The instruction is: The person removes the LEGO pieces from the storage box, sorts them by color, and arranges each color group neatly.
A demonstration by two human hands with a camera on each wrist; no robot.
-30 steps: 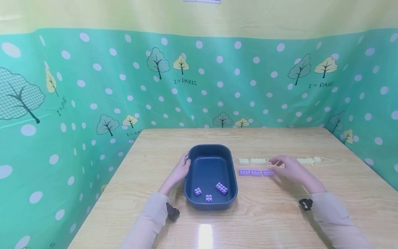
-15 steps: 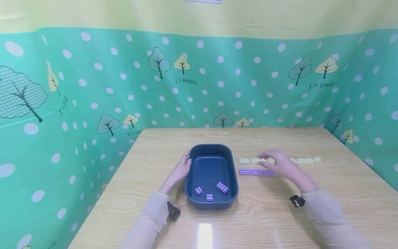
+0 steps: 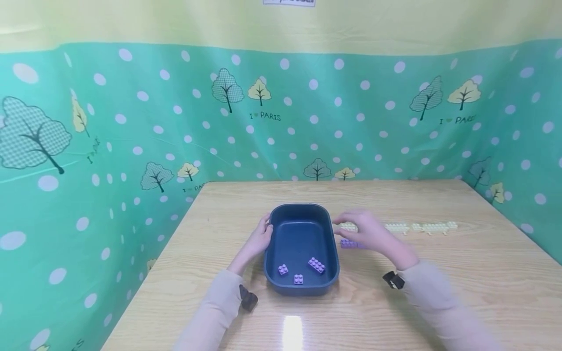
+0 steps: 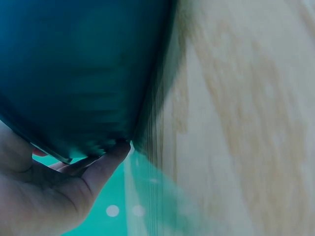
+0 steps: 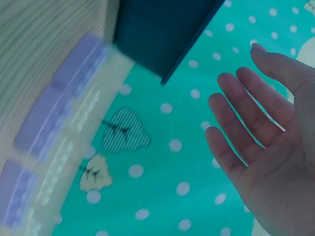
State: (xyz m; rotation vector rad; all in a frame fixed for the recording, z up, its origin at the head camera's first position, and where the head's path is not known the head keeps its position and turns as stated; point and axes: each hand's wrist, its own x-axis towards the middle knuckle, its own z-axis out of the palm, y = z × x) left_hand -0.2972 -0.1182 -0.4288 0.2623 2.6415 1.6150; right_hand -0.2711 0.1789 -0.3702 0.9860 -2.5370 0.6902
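Note:
My left hand (image 3: pixel 258 240) grips the left wall of a dark blue plastic bin (image 3: pixel 298 239), its thumb at the rim. In the left wrist view its fingers (image 4: pixel 106 164) lie against the bin's outer wall. Three purple building bricks lie inside: a small one (image 3: pixel 283 269), another small one (image 3: pixel 298 279) and a longer one (image 3: pixel 316 265). My right hand (image 3: pixel 369 231), fingers loosely bent, is over the table just right of the bin. Nothing is between its spread fingers in the right wrist view. Below it is a row of purple bricks (image 3: pixel 348 243), partly hidden.
Behind the purple row, a line of pale yellow bricks (image 3: pixel 396 227) runs to the right, with tiny pieces beside it. The wooden table (image 3: pixel 360 312) meets a green dotted curtain (image 3: pixel 272 161) at the back and sides.
My right hand has moved left above the brick rows, from their middle to near the bin's right wall. My left hand stays on the bin, and the bricks inside lie as before.

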